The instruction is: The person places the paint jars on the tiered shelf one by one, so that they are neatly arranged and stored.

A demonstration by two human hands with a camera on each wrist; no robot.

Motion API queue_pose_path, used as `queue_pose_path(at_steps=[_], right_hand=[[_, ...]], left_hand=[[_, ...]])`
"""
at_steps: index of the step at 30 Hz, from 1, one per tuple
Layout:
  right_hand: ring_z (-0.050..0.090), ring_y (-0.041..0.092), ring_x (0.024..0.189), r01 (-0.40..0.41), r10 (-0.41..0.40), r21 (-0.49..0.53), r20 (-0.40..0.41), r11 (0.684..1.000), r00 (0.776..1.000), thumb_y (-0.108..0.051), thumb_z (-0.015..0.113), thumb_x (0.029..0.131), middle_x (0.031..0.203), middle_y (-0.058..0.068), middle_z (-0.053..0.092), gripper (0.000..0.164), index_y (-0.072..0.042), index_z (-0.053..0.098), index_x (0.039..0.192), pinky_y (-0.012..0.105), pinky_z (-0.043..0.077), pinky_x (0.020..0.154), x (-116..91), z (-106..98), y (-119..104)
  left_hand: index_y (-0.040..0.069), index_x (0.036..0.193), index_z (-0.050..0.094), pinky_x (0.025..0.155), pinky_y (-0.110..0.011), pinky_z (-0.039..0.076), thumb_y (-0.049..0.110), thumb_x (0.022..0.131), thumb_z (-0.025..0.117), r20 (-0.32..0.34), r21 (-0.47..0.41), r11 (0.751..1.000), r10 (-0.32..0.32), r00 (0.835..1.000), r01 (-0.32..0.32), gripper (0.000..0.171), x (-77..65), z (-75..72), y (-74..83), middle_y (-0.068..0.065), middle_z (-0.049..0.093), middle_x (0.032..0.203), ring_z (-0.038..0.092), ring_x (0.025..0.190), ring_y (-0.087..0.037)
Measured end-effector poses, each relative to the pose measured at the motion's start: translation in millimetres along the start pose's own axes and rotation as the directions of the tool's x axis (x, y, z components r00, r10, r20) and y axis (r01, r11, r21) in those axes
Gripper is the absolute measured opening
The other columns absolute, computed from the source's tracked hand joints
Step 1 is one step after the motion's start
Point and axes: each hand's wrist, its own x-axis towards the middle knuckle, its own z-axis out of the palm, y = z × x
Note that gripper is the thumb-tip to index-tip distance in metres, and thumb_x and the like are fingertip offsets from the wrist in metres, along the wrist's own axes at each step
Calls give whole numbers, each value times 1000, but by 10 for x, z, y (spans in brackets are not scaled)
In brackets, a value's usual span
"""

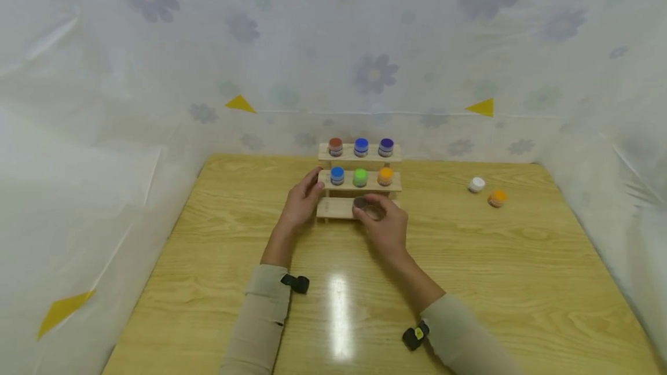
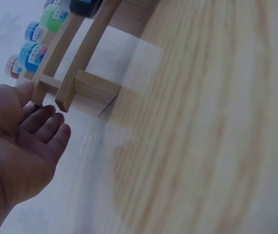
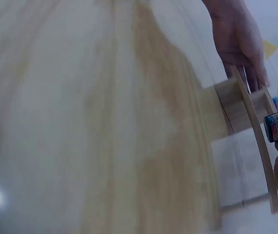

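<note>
A three-tier wooden rack point(image 1: 337, 208) carries small paint jars. My left hand point(image 1: 300, 201) grips its left end at the middle shelf, thumb on the wood and fingers curled beneath. Between thumb and fingers, my right hand point(image 1: 389, 229) pinches a dark paint jar point(image 3: 277, 127) at the middle of the bottom shelf; whether its base touches the wood I cannot tell. Brown point(image 1: 336, 147), blue point(image 1: 361, 147) and purple point(image 1: 386, 147) jars line the top shelf. On the middle shelf are blue point(image 1: 337, 176), green point(image 1: 360, 177) and orange point(image 1: 385, 176) jars.
To the right on the wooden table point(image 1: 219, 236) stand a white-lidded jar point(image 1: 476, 184) and an orange-lidded jar point(image 1: 497, 198). A flowered sheet point(image 1: 312, 45) hangs behind the rack, and pale sheeting encloses both sides.
</note>
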Motion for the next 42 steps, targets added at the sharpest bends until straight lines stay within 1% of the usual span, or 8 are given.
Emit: queue_pose_path(at_steps=[4,10,19,25,30,34,38,42], right_hand=[[74,22,109,30,-30,-25,17,999,999,-22,94,84,111,5,78,37,-8,78,114,37,60,98,29,182,6],[74,21,107,7,-7,10,6,1000,1000,-20,94,83,111,4,78,37,-8,78,114,35,59,100,58,345,-3],[74,22,106,4,-5,19,21,1000,1000,-18,94,83,110,6,78,37,-6,78,114,34,60,97,51,473,-64],[75,25,105,8,-9,28,32,1000,999,-17,94,83,111,8,78,37,-5,78,114,37,61,96,42,520,-78],[74,26,107,5,-5,9,49,1000,999,-18,93,84,113,8,78,39,-4,77,117,38,61,98,35,511,-93],[74,26,110,3,-1,-34,53,999,999,-18,94,83,115,8,78,43,-4,77,120,38,60,100,18,445,-104],[73,25,111,-51,53,-47,46,998,998,-18,93,84,116,10,78,43,-5,76,121,38,58,102,-6,316,-109],[72,23,112,-95,96,-37,28,995,995,-19,92,86,117,14,77,43,-3,75,122,36,57,104,-14,158,-68]], left_hand=[[11,165,39,121,-46,42,31,114,51,-4,7,1000,-7,1000,7,56,4,-8,12,-13,48,162,49,147,-31],[12,165,39,121,-46,42,33,114,52,-7,5,1000,-6,1000,6,57,17,-2,-21,-14,48,162,50,146,-32],[12,165,39,122,-45,41,32,114,51,-12,-7,1000,-10,1000,10,56,21,12,4,-12,50,161,50,146,-28],[12,164,40,122,-44,41,30,114,52,-18,3,1000,-8,1000,8,55,19,10,-3,-12,51,160,51,146,-28],[16,164,41,122,-43,41,31,113,52,-25,-6,1000,-12,1000,11,54,8,12,-7,-10,51,161,50,147,-27],[17,165,41,122,-42,41,32,113,53,-24,-10,1000,-17,1000,17,54,-1,20,3,-10,50,161,50,147,-26],[19,165,41,122,-42,41,33,113,53,-20,-6,1000,-17,1000,17,55,2,15,-3,-9,50,161,50,147,-26],[20,165,41,122,-41,41,33,113,52,-19,-9,1000,-17,1000,16,54,9,5,-7,-9,50,161,49,147,-26]])
